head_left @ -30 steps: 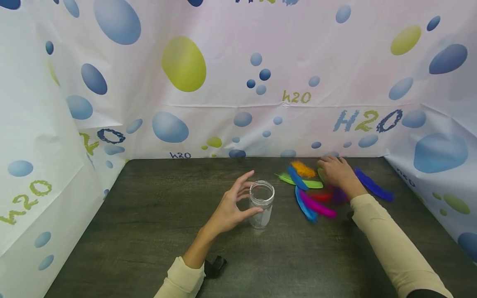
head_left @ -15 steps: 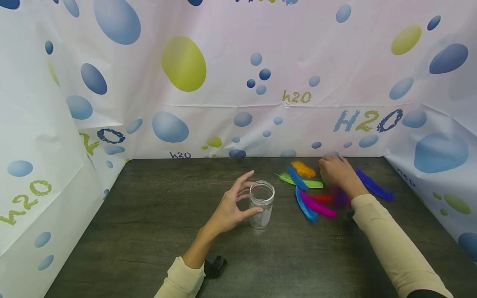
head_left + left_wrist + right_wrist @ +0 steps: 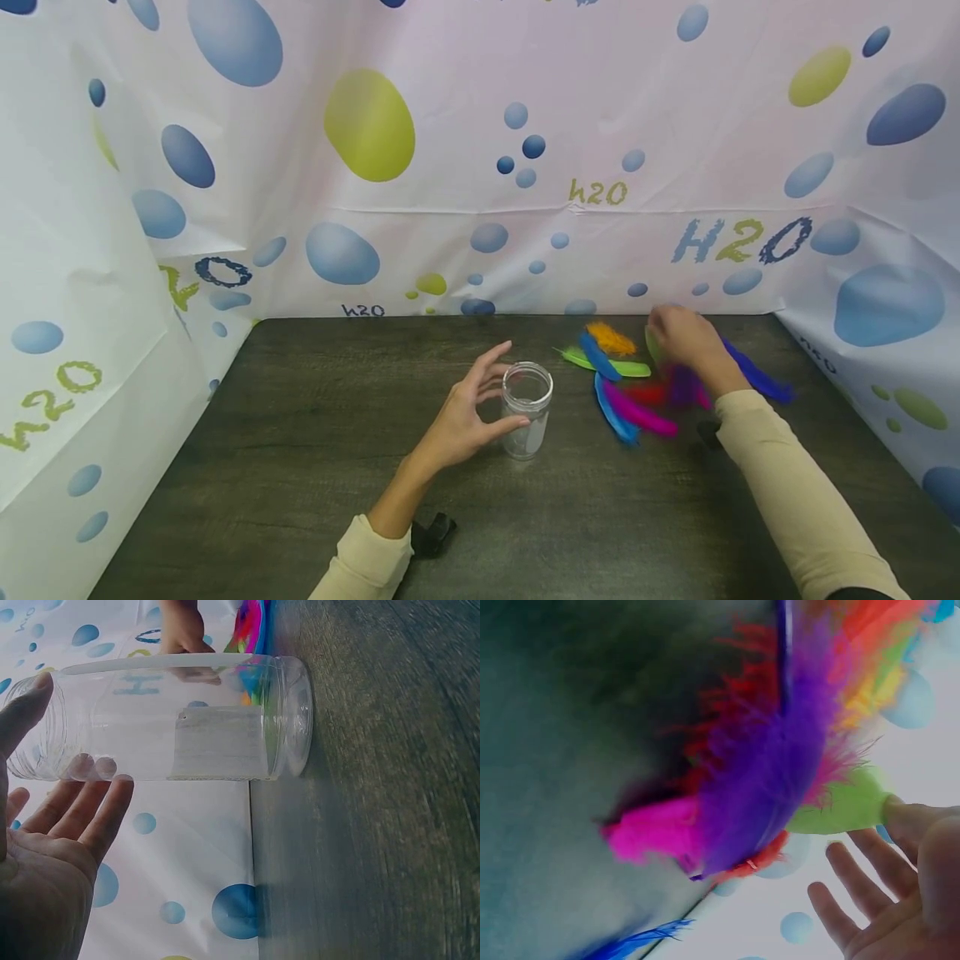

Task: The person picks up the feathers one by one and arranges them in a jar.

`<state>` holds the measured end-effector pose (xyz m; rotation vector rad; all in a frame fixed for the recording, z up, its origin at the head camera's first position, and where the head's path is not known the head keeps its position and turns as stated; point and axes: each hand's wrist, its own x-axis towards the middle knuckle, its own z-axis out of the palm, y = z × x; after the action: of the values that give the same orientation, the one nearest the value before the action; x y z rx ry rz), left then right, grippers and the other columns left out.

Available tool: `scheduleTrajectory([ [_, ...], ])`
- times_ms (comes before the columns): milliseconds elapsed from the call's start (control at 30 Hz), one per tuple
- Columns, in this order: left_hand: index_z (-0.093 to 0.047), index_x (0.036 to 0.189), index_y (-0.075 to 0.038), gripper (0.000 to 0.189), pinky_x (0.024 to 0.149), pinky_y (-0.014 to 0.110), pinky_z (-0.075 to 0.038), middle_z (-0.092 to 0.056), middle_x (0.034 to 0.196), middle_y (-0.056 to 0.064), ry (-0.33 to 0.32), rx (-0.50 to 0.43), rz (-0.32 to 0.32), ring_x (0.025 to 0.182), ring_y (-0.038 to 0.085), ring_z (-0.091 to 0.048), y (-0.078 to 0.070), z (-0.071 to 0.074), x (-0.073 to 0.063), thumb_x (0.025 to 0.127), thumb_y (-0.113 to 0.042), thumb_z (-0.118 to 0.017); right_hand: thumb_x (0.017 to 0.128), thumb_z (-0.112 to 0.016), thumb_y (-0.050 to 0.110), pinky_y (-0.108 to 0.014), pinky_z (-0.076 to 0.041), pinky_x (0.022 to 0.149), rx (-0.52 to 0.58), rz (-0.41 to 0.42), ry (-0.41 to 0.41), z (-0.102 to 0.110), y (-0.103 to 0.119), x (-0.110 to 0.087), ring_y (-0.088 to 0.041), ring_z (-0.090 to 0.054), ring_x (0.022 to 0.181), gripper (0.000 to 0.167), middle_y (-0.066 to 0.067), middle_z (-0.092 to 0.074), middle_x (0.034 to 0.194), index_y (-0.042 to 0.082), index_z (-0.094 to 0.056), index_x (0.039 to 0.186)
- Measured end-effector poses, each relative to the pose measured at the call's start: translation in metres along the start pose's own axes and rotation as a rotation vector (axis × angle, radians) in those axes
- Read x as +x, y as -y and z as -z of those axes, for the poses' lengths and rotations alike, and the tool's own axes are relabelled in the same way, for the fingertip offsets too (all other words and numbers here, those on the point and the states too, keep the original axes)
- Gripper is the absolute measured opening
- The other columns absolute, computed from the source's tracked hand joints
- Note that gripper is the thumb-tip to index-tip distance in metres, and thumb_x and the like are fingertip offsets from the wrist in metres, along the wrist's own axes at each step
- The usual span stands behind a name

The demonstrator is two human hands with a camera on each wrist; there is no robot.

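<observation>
A clear, cylindrical jar (image 3: 528,406) with a ridged neck stands upright on the dark, grainy table (image 3: 322,400) at the head view's centre; soft, wispy-edged feathers (image 3: 639,411) lie right of it. The left hand (image 3: 459,427) curves thumb and fingers round the jar's upper part. The right hand (image 3: 688,340), right of centre, pinches a smooth green feather (image 3: 840,806), its other fingers loosely spread.

The left hand (image 3: 459,419) curves around a glass jar (image 3: 529,442). At the jar's two o'clock, the right hand (image 3: 688,340) holds a green feather (image 3: 653,347).
</observation>
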<state>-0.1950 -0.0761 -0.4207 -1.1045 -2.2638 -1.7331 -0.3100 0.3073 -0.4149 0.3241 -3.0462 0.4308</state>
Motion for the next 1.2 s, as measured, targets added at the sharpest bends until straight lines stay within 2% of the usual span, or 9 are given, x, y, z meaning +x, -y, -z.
scheduleTrajectory([
  [133, -0.027, 0.160, -0.001, 0.095, 0.106, 0.045, -0.054, -0.058, 0.138, 0.030, -0.001, -0.004, 0.008, 0.128, 0.047, -0.057, 0.000, 0.000, -0.001, 0.085, 0.004, -0.083, 0.105, -0.056, 0.009, -0.062, -0.054, 0.083, 0.079, -0.040, -0.041, 0.006, 0.005, -0.002, -0.042, -0.063, 0.092, 0.019, -0.027, -0.067, 0.103, -0.008, -0.063, 0.111],
  [400, -0.028, 0.161, -0.003, 0.095, 0.106, 0.042, -0.054, -0.059, 0.137, 0.028, 0.001, 0.009, 0.019, 0.129, 0.039, -0.059, 0.001, 0.000, -0.001, 0.085, 0.003, -0.084, 0.104, -0.058, 0.010, -0.058, -0.056, 0.077, 0.176, -0.068, -0.239, 0.023, 0.021, -0.009, -0.041, -0.064, 0.085, 0.017, -0.029, -0.069, 0.101, -0.006, -0.064, 0.105],
  [533, -0.028, 0.161, -0.003, 0.094, 0.106, 0.043, -0.054, -0.059, 0.137, 0.028, 0.004, 0.008, 0.016, 0.128, 0.039, -0.059, 0.002, 0.000, -0.001, 0.085, 0.003, -0.084, 0.104, -0.060, 0.009, -0.059, -0.055, 0.078, 0.211, -0.069, -0.306, 0.029, 0.026, -0.011, -0.043, -0.065, 0.088, 0.016, -0.030, -0.070, 0.102, -0.006, -0.066, 0.105],
  [767, -0.027, 0.161, -0.001, 0.095, 0.106, 0.042, -0.054, -0.059, 0.138, 0.028, 0.008, 0.005, 0.006, 0.128, 0.044, -0.058, 0.001, 0.000, -0.001, 0.085, 0.004, -0.083, 0.103, -0.062, 0.007, -0.059, -0.057, 0.079, 0.314, -0.087, -0.414, 0.032, 0.028, -0.015, -0.049, -0.068, 0.095, 0.025, -0.034, -0.069, 0.107, -0.009, -0.061, 0.123],
  [833, -0.027, 0.160, 0.000, 0.094, 0.106, 0.043, -0.054, -0.059, 0.138, 0.028, 0.010, 0.004, 0.002, 0.128, 0.046, -0.058, 0.001, 0.000, -0.001, 0.085, 0.004, -0.083, 0.102, -0.063, 0.006, -0.049, -0.059, 0.075, 0.352, -0.094, -0.441, 0.032, 0.028, -0.017, -0.049, -0.068, 0.095, 0.029, -0.034, -0.069, 0.107, -0.009, -0.061, 0.126],
  [900, -0.026, 0.160, 0.001, 0.095, 0.107, 0.042, -0.053, -0.058, 0.138, 0.029, 0.011, 0.000, 0.007, 0.128, 0.046, -0.057, 0.002, 0.000, -0.001, 0.084, 0.004, -0.083, 0.101, -0.065, 0.004, -0.030, -0.057, 0.071, 0.385, -0.096, -0.474, 0.033, 0.028, -0.018, -0.049, -0.069, 0.095, 0.031, -0.034, -0.069, 0.106, -0.011, -0.061, 0.127],
  [1033, -0.026, 0.160, 0.001, 0.095, 0.108, 0.043, -0.053, -0.058, 0.138, 0.030, 0.011, -0.005, 0.017, 0.129, 0.046, -0.057, 0.002, 0.000, -0.001, 0.084, 0.004, -0.083, 0.098, -0.067, 0.003, -0.002, -0.037, 0.062, 0.418, -0.097, -0.537, 0.036, 0.030, -0.020, -0.049, -0.070, 0.093, 0.031, -0.034, -0.070, 0.104, -0.012, -0.063, 0.125],
  [1133, -0.026, 0.161, 0.000, 0.095, 0.108, 0.045, -0.052, -0.058, 0.137, 0.030, 0.011, -0.005, 0.018, 0.129, 0.045, -0.058, 0.001, 0.000, -0.002, 0.084, 0.004, -0.084, 0.098, -0.068, 0.003, 0.001, -0.035, 0.062, 0.432, -0.112, -0.571, 0.039, 0.033, -0.020, -0.047, -0.070, 0.092, 0.032, -0.034, -0.071, 0.104, -0.011, -0.064, 0.125],
  [1200, -0.026, 0.161, 0.000, 0.096, 0.108, 0.045, -0.052, -0.058, 0.138, 0.030, 0.011, -0.006, 0.017, 0.129, 0.045, -0.058, 0.001, 0.000, -0.002, 0.084, 0.004, -0.083, 0.097, -0.068, 0.003, 0.001, -0.036, 0.062, 0.432, -0.129, -0.593, 0.041, 0.034, -0.020, -0.038, -0.073, 0.087, 0.031, -0.032, -0.072, 0.104, -0.010, -0.065, 0.125],
])
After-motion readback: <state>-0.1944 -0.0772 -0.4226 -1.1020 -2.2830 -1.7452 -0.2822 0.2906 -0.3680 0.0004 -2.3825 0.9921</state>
